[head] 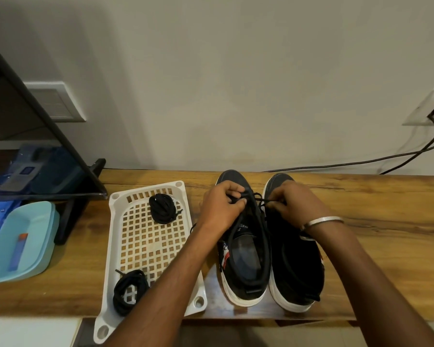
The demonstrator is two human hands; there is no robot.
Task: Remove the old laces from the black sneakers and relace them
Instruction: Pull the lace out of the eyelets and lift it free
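Two black sneakers with white soles stand side by side on the wooden table, toes toward the wall: the left sneaker (246, 256) and the right sneaker (296, 261). My left hand (221, 209) grips the left sneaker's upper near the toe end of the lacing. My right hand (293, 204) pinches a black lace (259, 200) that runs across to the left sneaker's eyelets. Two coiled black lace bundles lie in the white tray (115, 221): one at the far end (163, 207), one at the near end (128, 289).
A light blue lidded box (20, 241) sits at the left, beside a black monitor stand (68, 216). A black cable (386, 159) runs along the wall behind the table from a socket at the right. Bare wood lies right of the sneakers.
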